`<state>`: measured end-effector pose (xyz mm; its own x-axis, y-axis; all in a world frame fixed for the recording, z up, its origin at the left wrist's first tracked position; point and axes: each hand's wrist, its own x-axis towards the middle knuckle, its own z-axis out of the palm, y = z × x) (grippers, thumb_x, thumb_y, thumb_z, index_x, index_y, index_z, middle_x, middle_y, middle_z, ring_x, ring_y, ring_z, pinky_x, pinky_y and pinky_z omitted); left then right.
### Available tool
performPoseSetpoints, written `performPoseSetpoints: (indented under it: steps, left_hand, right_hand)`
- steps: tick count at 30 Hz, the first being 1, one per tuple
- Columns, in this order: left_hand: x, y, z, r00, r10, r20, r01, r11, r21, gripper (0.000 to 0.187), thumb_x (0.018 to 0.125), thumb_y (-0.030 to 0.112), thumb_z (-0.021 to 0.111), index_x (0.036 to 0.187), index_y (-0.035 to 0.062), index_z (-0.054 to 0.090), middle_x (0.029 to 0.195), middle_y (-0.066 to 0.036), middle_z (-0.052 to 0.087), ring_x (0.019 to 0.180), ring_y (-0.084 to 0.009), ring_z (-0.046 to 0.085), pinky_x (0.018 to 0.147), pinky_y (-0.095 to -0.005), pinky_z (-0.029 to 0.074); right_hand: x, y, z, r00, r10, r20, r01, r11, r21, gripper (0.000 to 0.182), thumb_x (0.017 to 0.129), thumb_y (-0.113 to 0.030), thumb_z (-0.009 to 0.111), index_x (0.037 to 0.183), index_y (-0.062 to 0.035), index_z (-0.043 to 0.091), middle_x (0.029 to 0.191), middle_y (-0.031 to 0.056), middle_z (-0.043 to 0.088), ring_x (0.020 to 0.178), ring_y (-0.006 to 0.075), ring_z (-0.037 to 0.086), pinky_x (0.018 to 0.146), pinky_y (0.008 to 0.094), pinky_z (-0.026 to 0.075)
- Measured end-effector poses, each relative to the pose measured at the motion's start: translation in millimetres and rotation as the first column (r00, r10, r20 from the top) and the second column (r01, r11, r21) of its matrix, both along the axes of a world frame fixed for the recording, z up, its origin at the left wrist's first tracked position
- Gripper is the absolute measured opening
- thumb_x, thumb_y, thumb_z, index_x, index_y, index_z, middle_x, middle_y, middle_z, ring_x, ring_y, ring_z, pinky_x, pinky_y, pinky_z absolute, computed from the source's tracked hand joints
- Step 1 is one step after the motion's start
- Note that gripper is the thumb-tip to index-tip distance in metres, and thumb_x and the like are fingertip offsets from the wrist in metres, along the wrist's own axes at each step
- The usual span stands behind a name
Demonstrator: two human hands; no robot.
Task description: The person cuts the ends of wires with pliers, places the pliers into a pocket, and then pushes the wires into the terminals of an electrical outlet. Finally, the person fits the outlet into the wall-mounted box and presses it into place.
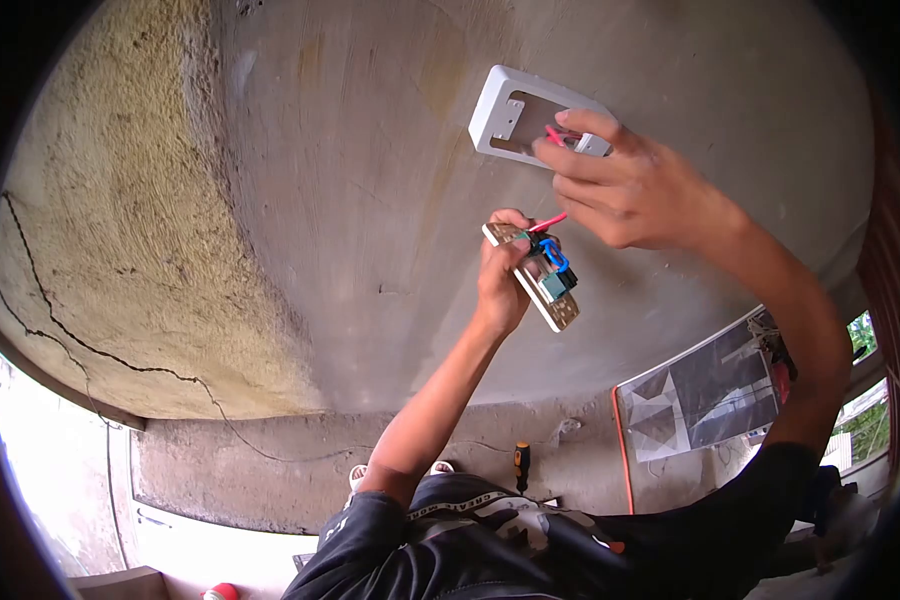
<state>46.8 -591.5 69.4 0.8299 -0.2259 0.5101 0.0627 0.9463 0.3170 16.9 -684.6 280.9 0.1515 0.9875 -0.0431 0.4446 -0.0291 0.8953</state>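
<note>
A white rectangular wall box [485, 112], open at the front, is fixed to the grey wall. My right hand [635, 190] is at its right end, thumb and fingers closed around a red wire [548, 222] and covering part of the opening. Below the box, my left hand [503, 280] grips an electrical switch plate [560, 310] by its edge, tilted with its back showing. Dark and green modules and a looped blue wire [554, 254] sit on that back. From the plate, the red wire runs up behind my right fingers.
A screwdriver [522, 466] with an orange and black handle is low by the wall's foot. An orange hose or cord [623, 450] runs beside a dark glossy panel [710, 395] at right. Black cable [100, 352] hangs along the rough left wall.
</note>
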Motion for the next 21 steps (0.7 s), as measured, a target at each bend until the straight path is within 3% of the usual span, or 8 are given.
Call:
performPoseSetpoints:
  steps: [2,3,5,8,11,13,15,21]
  left_hand:
    - [-2.5,-2.7,-2.7,0.999,0.051,-0.002,-0.051,0.998,-0.037,0.031,0.082,0.023,0.055,0.109,0.0111,0.043,0.102,-0.013,0.054,0.094,-0.0256,0.060,0.077,-0.0379,0.052]
    - [-3.8,-4.0,-4.6,0.995,0.102,-0.004,-0.102,0.992,-0.069,0.032,0.082,0.023,0.055,0.109,0.0110,0.043,0.102,-0.013,0.054,0.094,-0.0262,0.060,0.078,-0.0381,0.052]
    - [-7.0,-12.5,-10.3,0.999,0.041,-0.035,-0.046,0.987,-0.151,0.033,0.082,0.023,0.057,0.108,0.0103,0.042,0.103,-0.014,0.054,0.095,-0.0278,0.060,0.082,-0.0422,0.052]
    - [-15.8,-21.7,-3.9,0.994,0.058,-0.096,-0.076,0.977,-0.200,0.034,0.083,0.023,0.057,0.110,0.0105,0.041,0.103,-0.014,0.054,0.095,-0.0277,0.060,0.086,-0.0458,0.052]
    - [-17.5,-19.4,5.7,0.975,0.178,-0.132,-0.203,0.955,-0.218,0.036,0.085,0.022,0.058,0.113,0.0102,0.040,0.103,-0.013,0.053,0.095,-0.0271,0.060,0.089,-0.0483,0.052]
    - [-11.8,-11.1,7.1,0.965,0.249,-0.084,-0.258,0.957,-0.130,0.040,0.084,0.022,0.060,0.116,0.0095,0.040,0.103,-0.013,0.052,0.095,-0.0263,0.060,0.091,-0.0482,0.051]
    - [-8.9,-6.7,8.4,0.965,0.247,-0.086,-0.256,0.959,-0.121,0.043,0.084,0.022,0.060,0.119,0.0088,0.040,0.103,-0.011,0.051,0.093,-0.0256,0.059,0.086,-0.0446,0.053]
    - [-8.9,-1.7,20.5,0.957,0.194,-0.214,-0.219,0.971,-0.099,0.027,0.086,0.029,0.057,0.104,0.0109,0.047,0.098,-0.006,0.049,0.087,-0.0219,0.057,0.075,-0.0386,0.052]
  right_hand:
    - [-2.9,5.2,1.8,0.998,-0.009,0.059,0.015,0.994,-0.108,0.011,0.066,-0.015,0.067,0.074,-0.0078,0.068,0.085,0.0019,0.066,0.106,0.0163,0.057,0.105,0.0409,0.033]
    - [2.1,3.4,-2.7,0.998,-0.005,0.056,0.012,0.993,-0.113,0.011,0.066,-0.015,0.067,0.074,-0.0078,0.068,0.085,0.0019,0.066,0.106,0.0163,0.057,0.105,0.0409,0.033]
    - [15.8,-2.4,-14.6,0.995,0.101,-0.021,-0.097,0.987,0.130,0.006,0.061,-0.013,0.063,0.063,-0.0078,0.062,0.068,-0.0003,0.057,0.103,0.0197,0.053,0.099,0.0365,0.038]
    - [17.5,-6.7,-19.7,0.989,0.144,0.027,-0.146,0.981,0.126,0.007,0.062,-0.014,0.063,0.062,-0.0075,0.061,0.067,0.0003,0.056,0.095,0.0167,0.057,0.101,0.0396,0.034]
    - [18.7,-7.7,-19.5,0.986,0.158,0.045,-0.163,0.978,0.128,0.006,0.063,-0.013,0.063,0.062,-0.0086,0.060,0.070,-0.0002,0.057,0.092,0.0156,0.058,0.100,0.0400,0.034]
    - [16.8,-6.6,-20.1,0.989,0.147,0.010,-0.147,0.981,0.128,0.006,0.064,-0.013,0.063,0.062,-0.0089,0.060,0.071,-0.0011,0.057,0.094,0.0161,0.058,0.100,0.0412,0.033]
    - [14.8,-6.5,-21.5,0.991,0.130,-0.024,-0.126,0.983,0.130,0.005,0.065,-0.013,0.063,0.063,-0.0092,0.061,0.072,-0.0020,0.058,0.096,0.0166,0.058,0.100,0.0424,0.032]
    - [11.0,-8.1,-24.1,0.992,0.006,-0.128,0.012,0.990,0.138,0.006,0.068,-0.015,0.063,0.067,-0.0088,0.063,0.076,-0.0025,0.059,0.101,0.0174,0.056,0.102,0.0462,0.030]
